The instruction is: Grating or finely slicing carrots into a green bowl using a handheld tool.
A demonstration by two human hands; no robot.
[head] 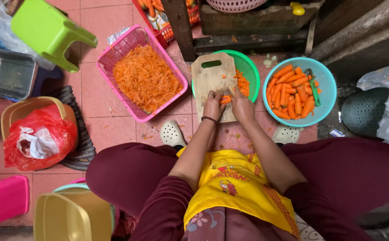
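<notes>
My left hand (pixel 213 105) presses a piece of peeled carrot (pixel 225 100) down on a wooden cutting board (pixel 210 76). My right hand (pixel 241 103) is closed right beside it, over the same carrot; whatever it grips is hidden by the fingers. The board lies across a green basin (pixel 250 67) that holds cut carrot pieces (pixel 242 83). To the right, a light blue basin (pixel 324 96) holds several whole peeled carrots (pixel 292 91) and a green peeler (pixel 312 87).
A pink basket (pixel 123 47) full of shredded carrot (pixel 145 78) sits left of the board. Further left are a green plastic stool (pixel 47 31), a metal tray (pixel 5 73), a red bag (pixel 38 136) and a pink stool (pixel 2 198). Yellow tubs (pixel 72 216) stand by my left knee.
</notes>
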